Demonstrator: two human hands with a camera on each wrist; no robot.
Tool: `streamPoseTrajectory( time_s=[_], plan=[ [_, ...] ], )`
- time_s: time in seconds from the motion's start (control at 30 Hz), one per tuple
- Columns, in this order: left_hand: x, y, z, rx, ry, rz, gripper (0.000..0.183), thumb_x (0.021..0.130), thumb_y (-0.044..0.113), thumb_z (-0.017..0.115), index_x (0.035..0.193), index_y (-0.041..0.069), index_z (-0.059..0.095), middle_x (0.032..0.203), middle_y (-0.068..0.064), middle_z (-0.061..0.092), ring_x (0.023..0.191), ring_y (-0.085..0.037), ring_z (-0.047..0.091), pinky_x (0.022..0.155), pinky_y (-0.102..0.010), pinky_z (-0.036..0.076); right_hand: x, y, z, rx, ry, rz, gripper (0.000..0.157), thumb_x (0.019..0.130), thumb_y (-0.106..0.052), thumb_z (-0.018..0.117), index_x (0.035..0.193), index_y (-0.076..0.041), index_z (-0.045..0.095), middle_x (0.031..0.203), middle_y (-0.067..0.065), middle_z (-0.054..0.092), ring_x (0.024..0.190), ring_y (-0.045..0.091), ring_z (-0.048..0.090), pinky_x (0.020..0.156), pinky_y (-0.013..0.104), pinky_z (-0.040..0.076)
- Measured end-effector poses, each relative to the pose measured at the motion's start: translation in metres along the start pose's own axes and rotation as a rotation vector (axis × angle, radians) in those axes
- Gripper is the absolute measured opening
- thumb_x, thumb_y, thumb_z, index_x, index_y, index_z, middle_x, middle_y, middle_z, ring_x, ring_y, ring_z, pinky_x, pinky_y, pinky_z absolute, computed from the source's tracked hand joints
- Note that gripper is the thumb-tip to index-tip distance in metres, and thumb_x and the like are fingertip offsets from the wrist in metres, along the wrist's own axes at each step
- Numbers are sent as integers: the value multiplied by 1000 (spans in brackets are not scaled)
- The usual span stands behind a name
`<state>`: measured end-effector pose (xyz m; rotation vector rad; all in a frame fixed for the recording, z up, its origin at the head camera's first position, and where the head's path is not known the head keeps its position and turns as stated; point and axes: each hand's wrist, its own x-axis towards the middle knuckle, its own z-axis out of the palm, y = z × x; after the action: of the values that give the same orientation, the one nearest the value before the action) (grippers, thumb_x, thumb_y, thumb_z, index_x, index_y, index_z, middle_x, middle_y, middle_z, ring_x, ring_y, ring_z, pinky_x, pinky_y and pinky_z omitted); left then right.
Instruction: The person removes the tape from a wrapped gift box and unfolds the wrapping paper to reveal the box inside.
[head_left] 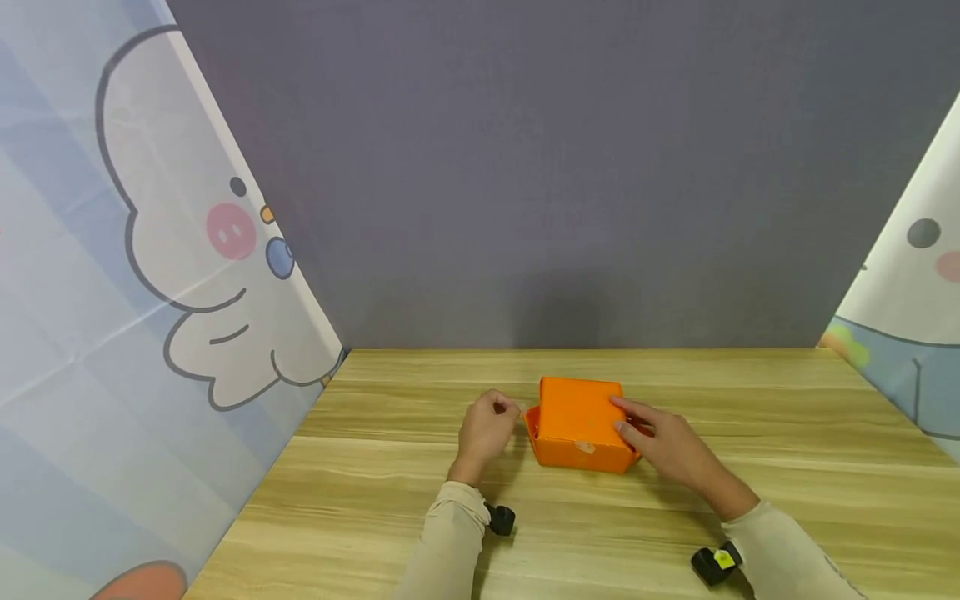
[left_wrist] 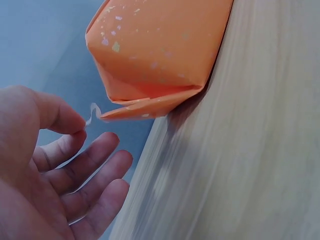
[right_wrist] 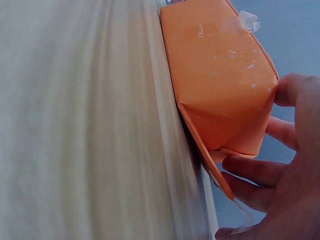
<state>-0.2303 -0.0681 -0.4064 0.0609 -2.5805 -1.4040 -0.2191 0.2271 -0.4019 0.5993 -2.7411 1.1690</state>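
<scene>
An orange paper box [head_left: 581, 412] with worn, pale-flecked sides stands on the wooden table, a flap sticking out at each end. My left hand [head_left: 486, 427] is just left of it, thumb and index finger pinching a thin clear strip of tape [left_wrist: 93, 112] attached to the tip of the left flap [left_wrist: 145, 109]. The other fingers of that hand are loosely bent. At the box's right end, my right hand [head_left: 670, 446] holds the top edge with thumb and index finger. Its remaining fingers curl by the right flap [right_wrist: 207, 157], where another clear strip [right_wrist: 245, 212] hangs.
A piece of clear tape [right_wrist: 249, 21] sticks up from the box's front top edge. Behind the wooden table [head_left: 360, 475] rises a grey panel [head_left: 555, 167]. Cartoon-printed curtains [head_left: 172, 192] flank both sides. Black wrist cameras [head_left: 501, 520] sit at the cuffs.
</scene>
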Motion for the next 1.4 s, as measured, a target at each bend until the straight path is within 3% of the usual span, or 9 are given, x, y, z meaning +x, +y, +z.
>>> streamPoseTrajectory(
  time_s=[0.5,0.77,0.97,1.17,1.4],
  plan=[
    [3,-6,-14,66,35,-45,7,90,23,67,85,19,67,77,5,63,66,-15,57,60,-35,45,0,0,-1,16,-1,-11,53,101,-39,60,146,-11,54,142,19,54,117,38,62,92,50,51],
    [4,-11,-20,148,54,-63,6,89,22,69,84,18,67,80,4,64,68,-15,56,60,-35,43,-1,1,-3,24,-25,-13,53,102,-41,57,148,-13,52,144,16,53,119,37,61,92,49,51],
    [2,-12,-25,223,36,-80,5,90,19,66,85,18,65,76,5,62,65,-15,56,58,-35,42,-1,0,-2,15,-18,-40,52,103,-38,57,148,-11,51,144,17,53,120,38,60,93,50,51],
    [0,-14,-26,353,18,-66,12,85,14,65,75,19,62,68,5,58,60,-15,53,54,-35,41,-2,1,-2,-14,-5,-48,51,104,-37,56,148,-11,51,145,18,52,122,39,58,94,53,50],
    [0,-17,-27,434,-61,-51,18,84,11,65,69,19,60,66,5,56,58,-15,51,52,-34,41,-1,2,-2,-19,20,-78,50,104,-34,56,146,-7,52,143,18,54,119,38,60,93,51,50]
  ],
)
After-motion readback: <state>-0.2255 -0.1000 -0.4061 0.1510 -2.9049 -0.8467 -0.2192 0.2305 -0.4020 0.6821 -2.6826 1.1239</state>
